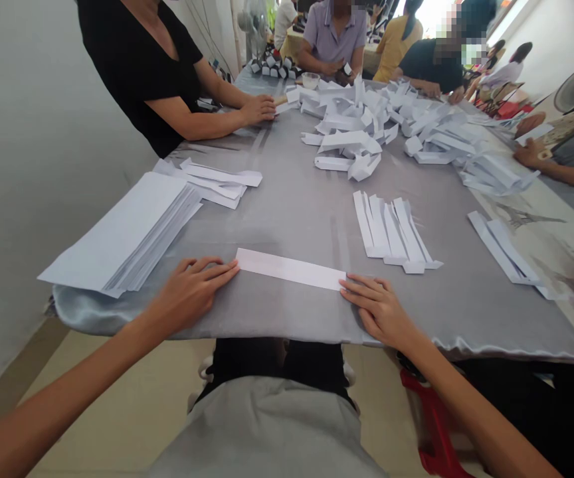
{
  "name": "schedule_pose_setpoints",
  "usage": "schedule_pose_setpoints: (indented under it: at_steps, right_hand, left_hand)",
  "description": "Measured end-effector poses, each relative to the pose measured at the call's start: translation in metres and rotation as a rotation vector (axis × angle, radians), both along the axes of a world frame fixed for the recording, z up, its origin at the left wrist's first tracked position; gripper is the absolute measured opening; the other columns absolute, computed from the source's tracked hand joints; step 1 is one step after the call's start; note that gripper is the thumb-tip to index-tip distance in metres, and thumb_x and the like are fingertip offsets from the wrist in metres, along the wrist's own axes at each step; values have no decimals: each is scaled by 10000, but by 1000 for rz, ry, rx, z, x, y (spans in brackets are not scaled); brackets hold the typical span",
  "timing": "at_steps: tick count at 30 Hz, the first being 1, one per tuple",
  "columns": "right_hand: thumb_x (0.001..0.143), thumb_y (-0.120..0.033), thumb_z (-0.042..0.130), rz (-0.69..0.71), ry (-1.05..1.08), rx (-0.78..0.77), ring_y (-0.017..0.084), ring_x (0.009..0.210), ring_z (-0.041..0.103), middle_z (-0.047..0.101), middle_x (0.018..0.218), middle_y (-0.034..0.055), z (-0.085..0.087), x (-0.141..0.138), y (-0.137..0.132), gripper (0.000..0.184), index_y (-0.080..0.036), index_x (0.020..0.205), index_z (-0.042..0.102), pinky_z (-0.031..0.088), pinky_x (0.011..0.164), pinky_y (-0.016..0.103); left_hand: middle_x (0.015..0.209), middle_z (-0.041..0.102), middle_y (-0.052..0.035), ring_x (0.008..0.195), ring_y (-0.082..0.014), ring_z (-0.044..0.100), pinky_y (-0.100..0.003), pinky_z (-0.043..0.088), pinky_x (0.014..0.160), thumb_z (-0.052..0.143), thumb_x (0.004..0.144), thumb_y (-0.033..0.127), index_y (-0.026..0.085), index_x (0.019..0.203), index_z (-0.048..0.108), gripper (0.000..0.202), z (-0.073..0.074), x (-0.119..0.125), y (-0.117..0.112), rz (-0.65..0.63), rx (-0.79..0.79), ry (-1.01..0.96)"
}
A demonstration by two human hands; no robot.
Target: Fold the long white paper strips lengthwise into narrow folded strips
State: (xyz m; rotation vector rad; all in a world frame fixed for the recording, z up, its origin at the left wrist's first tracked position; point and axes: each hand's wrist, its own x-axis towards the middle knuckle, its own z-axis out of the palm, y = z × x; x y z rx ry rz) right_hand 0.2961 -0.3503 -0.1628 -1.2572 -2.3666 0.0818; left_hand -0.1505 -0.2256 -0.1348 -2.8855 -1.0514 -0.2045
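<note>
A folded white paper strip (291, 269) lies flat on the grey cloth in front of me, slanting slightly down to the right. At its left end rest the fingertips of my left hand (194, 289), the fingers stretched out. My right hand (379, 305) touches the opposite end, palm down with straight, slightly parted fingers. Right of the strip lies a row of several folded paper strips (391, 232). Beyond my left hand is a thick stack of white paper sheets (127, 232), with more loose strips (217, 180) just behind it.
A large heap of folded white papers (357, 126) covers the table's far middle. Other strips (509, 255) lie to the right. A person in black (142, 66) stands at the left edge, and other people sit around the table. The grey tablecloth's front edge (277, 340) is near my lap.
</note>
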Motion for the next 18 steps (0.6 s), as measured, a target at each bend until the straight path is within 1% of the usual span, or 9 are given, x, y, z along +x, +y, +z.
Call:
schedule_pose_setpoints:
  at_steps: [4, 9, 14, 16, 18]
  right_hand:
    - [963, -60, 478, -10, -16, -10, 330, 1443, 581, 684, 1461, 107, 1, 1, 0, 564, -265, 1465, 631, 449, 1014, 534]
    - [958, -45, 485, -25, 21, -32, 322, 1410, 615, 704, 1426, 97, 3, 2, 1, 528, -276, 1384, 694, 438, 1010, 521]
    - [923, -33, 488, -35, 102, -83, 310, 1403, 621, 714, 1412, 69, 0, 5, 3, 519, -289, 1299, 738, 428, 1045, 524]
    - [926, -34, 490, -36, 121, -89, 308, 1398, 626, 722, 1399, 67, 0, 6, 4, 501, -283, 1278, 746, 424, 1048, 525]
    - [929, -33, 491, -39, 127, -89, 310, 1397, 627, 726, 1392, 70, -1, 6, 4, 491, -275, 1272, 746, 426, 1037, 522]
  left_hand:
    - [1504, 658, -59, 1225, -316, 637, -456, 454, 967, 442, 884, 49, 286, 1529, 607, 707, 1, -4, 3, 3, -31, -27]
    - [1505, 659, -31, 1204, -304, 643, -435, 476, 947, 439, 886, 50, 296, 1528, 612, 709, 2, -6, 7, -8, -62, -56]
    - [1468, 686, -4, 1195, -298, 634, -468, 500, 1003, 418, 909, 80, 329, 1533, 609, 698, -2, -11, 12, 4, -126, -144]
    - [1475, 680, -5, 1189, -288, 629, -481, 498, 1048, 412, 924, 94, 320, 1531, 612, 677, -2, -13, 16, -12, -157, -179]
    - [1483, 675, 1, 1183, -271, 629, -464, 499, 1066, 411, 937, 102, 313, 1527, 615, 659, 0, -15, 21, -41, -194, -194]
